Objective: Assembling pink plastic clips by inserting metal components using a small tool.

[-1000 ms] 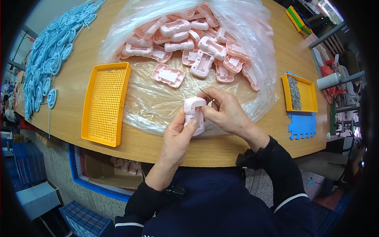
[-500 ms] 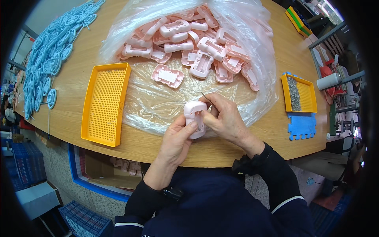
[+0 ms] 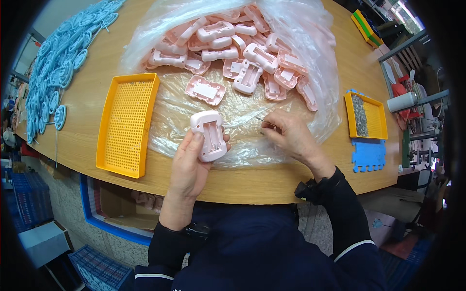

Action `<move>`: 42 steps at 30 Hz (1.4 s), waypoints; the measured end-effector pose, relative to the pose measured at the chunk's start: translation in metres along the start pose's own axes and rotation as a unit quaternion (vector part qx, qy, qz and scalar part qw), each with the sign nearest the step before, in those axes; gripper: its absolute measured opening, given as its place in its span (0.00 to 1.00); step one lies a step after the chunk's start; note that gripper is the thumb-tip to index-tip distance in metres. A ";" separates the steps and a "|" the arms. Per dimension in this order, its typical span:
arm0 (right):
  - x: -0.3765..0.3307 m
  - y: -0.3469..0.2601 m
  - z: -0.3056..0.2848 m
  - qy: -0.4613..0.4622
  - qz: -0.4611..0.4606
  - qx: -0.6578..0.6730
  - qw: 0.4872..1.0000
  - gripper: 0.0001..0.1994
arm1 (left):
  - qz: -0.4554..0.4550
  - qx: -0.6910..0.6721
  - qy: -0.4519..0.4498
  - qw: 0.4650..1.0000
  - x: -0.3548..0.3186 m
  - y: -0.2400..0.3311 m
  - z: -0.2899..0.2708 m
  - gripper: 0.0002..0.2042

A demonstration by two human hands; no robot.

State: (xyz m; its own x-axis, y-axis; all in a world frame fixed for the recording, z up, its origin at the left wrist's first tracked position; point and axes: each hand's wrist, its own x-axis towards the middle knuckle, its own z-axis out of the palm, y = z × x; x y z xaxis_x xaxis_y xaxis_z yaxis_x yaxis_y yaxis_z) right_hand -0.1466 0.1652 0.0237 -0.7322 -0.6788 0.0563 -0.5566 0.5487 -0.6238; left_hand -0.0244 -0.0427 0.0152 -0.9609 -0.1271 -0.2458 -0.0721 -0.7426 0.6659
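Observation:
My left hand [image 3: 188, 157] grips a pale pink plastic shell [image 3: 212, 135] with an open battery compartment facing up. Its thumb lies along the shell's left edge, and fingertips show at the right edge. Small metal pieces show at the compartment's lower end. To the right, my right hand [image 3: 292, 137] is closed around a thin metal tool [image 3: 260, 119], whose tip points left; the rest of it is hidden by the fingers. The two hands are apart. Beyond them, a single pink shell [image 3: 205, 90] lies on the clear plastic bag [image 3: 170, 111], in front of a heap of similar shells [image 3: 247, 77].
A yellow perforated tray [image 3: 127, 126] lies at the left, near a pile of light-blue plastic parts [image 3: 53, 72]. At the right, a smaller yellow tray [image 3: 376, 116] holds small metal parts [image 3: 359, 114], partly over a blue foam mat [image 3: 369, 155]. The wooden table's front edge [image 3: 252, 196] is close to me.
My left hand has moved left with the pink shell, turning its compartment more into view. My right hand has drawn away to the right, taking the thin tool out of the shell.

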 end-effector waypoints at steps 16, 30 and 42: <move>0.001 -0.024 -0.003 -0.002 0.102 0.317 0.943 0.01 | -0.014 0.036 -0.045 0.998 0.009 -0.022 0.014 0.24; 0.000 -0.061 0.029 0.177 -0.213 0.010 0.961 0.05 | 0.063 0.044 -0.095 0.993 0.024 -0.066 -0.002 0.04; 0.008 -0.072 0.026 0.097 -0.234 0.107 0.962 0.10 | 0.056 0.040 -0.123 0.990 0.018 -0.036 -0.009 0.06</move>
State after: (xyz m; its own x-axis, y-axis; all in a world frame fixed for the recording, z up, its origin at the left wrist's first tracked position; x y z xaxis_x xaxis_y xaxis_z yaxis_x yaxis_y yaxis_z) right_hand -0.1025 0.1077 0.0491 -0.4927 -0.7120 0.5003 -0.7638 0.0784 -0.6407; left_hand -0.0363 -0.0244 -0.0191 -0.9994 -0.0339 0.0055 0.0270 -0.6771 0.7354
